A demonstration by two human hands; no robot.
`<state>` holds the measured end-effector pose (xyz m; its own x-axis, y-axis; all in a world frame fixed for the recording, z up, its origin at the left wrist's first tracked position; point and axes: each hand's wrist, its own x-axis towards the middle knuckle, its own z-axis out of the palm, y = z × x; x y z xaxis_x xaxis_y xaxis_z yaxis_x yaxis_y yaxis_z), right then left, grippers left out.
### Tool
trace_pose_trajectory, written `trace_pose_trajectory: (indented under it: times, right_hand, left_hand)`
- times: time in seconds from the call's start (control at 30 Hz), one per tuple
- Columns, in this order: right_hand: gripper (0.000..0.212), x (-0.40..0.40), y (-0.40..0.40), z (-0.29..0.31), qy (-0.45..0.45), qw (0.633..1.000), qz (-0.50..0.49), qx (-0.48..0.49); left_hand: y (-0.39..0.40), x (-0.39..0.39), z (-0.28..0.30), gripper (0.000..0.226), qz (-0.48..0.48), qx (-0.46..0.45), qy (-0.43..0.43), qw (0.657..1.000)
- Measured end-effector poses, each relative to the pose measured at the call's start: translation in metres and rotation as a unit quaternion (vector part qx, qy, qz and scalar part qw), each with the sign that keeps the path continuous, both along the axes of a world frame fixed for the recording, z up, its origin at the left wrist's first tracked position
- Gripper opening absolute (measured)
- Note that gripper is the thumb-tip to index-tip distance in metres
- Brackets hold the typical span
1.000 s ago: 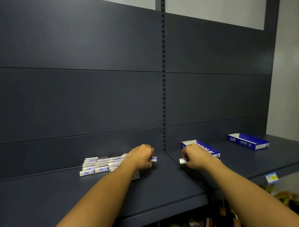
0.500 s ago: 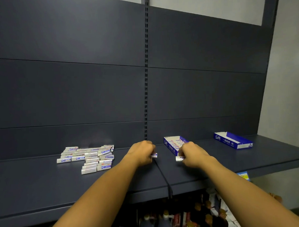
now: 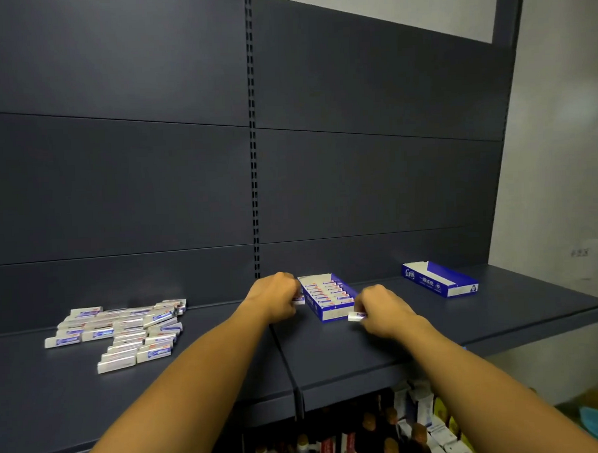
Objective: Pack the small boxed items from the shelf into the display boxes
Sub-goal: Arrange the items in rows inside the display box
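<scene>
Dark grey metal shelf point(image 3: 432, 326): a flat board made of 2 sections that meet at a seam near the middle, with a matching slatted back panel behind it.
Loose boxed items point(image 3: 124, 328): a scattered heap of small white-and-blue cartons lying flat on the left section, well apart from both hands.
Filled display box point(image 3: 326, 295): blue and white, open on top, on the right section just past the seam; a row of small cartons stands packed inside it.
Left hand point(image 3: 276, 295): curled, fingers pinching a small carton point(image 3: 298, 299) whose end pokes out to the right, just beside the left wall of the filled display box.
Right hand point(image 3: 383, 308): curled, pinching another small carton point(image 3: 357, 315) at the near right corner of the same box, touching or nearly touching its front wall.
Second display box point(image 3: 440, 281): blue, open, far right on the shelf; its contents cannot be seen.
Lower shelf: bottles and packets point(image 3: 395, 431) show beneath the board's front edge.
</scene>
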<state>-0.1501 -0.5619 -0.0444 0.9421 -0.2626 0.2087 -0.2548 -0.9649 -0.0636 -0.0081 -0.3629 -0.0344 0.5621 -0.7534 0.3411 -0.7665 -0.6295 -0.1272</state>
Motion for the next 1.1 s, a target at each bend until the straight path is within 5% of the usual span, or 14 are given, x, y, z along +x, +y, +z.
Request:
trace_pose_trajectory:
  times: [1.1]
  right_hand:
    - [0.023,0.202,-0.105,0.003,-0.052,0.991,0.124,-0.021]
  left_hand:
    - [-0.108,0.137,0.002,0.025,0.025,-0.038,0.066,0.997]
